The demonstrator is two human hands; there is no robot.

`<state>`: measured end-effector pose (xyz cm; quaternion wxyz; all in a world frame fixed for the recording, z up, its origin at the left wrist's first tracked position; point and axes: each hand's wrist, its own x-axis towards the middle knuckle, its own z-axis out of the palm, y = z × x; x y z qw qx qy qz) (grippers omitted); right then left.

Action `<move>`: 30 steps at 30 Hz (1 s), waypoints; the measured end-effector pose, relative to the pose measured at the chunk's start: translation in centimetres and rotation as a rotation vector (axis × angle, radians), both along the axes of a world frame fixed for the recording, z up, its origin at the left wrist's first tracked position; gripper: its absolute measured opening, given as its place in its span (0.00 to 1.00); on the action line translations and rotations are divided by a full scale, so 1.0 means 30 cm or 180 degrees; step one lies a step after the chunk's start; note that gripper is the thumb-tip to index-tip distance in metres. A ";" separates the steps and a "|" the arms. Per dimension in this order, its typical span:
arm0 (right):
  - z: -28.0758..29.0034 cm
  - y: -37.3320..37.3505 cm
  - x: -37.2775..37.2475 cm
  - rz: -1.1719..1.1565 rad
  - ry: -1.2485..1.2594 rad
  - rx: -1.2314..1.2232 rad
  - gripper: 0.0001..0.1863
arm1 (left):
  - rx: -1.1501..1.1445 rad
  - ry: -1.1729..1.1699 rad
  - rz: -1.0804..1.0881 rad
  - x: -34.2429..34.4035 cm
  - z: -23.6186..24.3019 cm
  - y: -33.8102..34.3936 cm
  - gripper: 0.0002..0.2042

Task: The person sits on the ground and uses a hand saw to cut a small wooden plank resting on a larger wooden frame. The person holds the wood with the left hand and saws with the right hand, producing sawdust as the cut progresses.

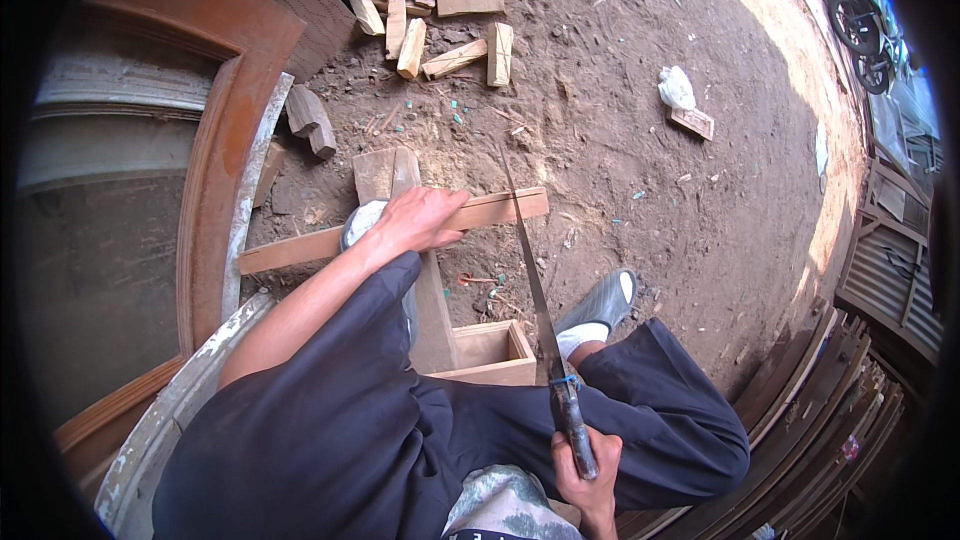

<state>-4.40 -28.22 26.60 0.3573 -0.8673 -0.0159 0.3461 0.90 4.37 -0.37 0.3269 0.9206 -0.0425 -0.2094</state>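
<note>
Currently, the left hand (425, 218) grips the wooden strip (310, 249) from above, its fingers bent over the wood, while the right hand (588, 470) is clenched round the dark handle of the saw (537, 292), low by the person's lap. The strip lies slantwise in front of the knees, across a pale upright-looking board (434, 315), and the long, thin blade crosses it near its right end; whether the teeth have bitten into it, I cannot tell. The left foot (362, 223), in a white sock, is against the strip just beside the left wrist; the right foot (604, 302) rests on the bare soil (640, 210). An open wooden box (515, 370) sits between the legs. Beyond the strip, more than 8 short wood blocks (471, 0) lie scattered, and a brown door frame (205, 170) stands at the left. Long boards (815, 420) are stacked at the lower right, with 1 motorcycle (862, 30) farther up.
</note>
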 end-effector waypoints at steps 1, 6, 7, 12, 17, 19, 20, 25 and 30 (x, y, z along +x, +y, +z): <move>0.000 0.001 0.002 0.0000 -0.0005 -0.0006 0.07 | -0.0002 -0.0012 0.0006 0.000 0.001 0.001 0.23; -0.004 0.002 -0.001 -0.0087 -0.0031 0.0048 0.09 | -0.0010 0.0001 0.0000 0.000 -0.004 0.000 0.23; -0.005 0.003 0.000 -0.0090 -0.0044 0.0054 0.10 | -0.0020 -0.0022 -0.0006 0.001 -0.004 0.002 0.23; -0.009 -0.004 0.001 -0.0086 0.0013 -0.0006 0.10 | -0.0044 -0.0009 -0.0005 -0.001 -0.001 0.002 0.23; -0.011 0.002 0.003 -0.0063 -0.0074 0.0031 0.12 | -0.0036 -0.0004 -0.0043 -0.005 -0.010 0.006 0.23; -0.016 0.021 0.003 -0.0173 -0.0140 0.0117 0.15 | -0.0006 -0.0005 -0.0061 -0.002 -0.011 0.006 0.23; -0.015 0.022 0.004 -0.0188 -0.0125 0.0116 0.15 | -0.0006 0.0000 -0.0075 0.000 -0.011 0.006 0.24; -0.011 0.006 0.008 -0.0050 -0.0023 0.0013 0.09 | 0.0004 0.0008 -0.0070 -0.001 -0.004 0.006 0.24; -0.013 0.000 0.010 -0.0038 -0.0019 -0.0027 0.08 | 0.0008 0.0008 -0.0077 0.001 -0.005 0.006 0.24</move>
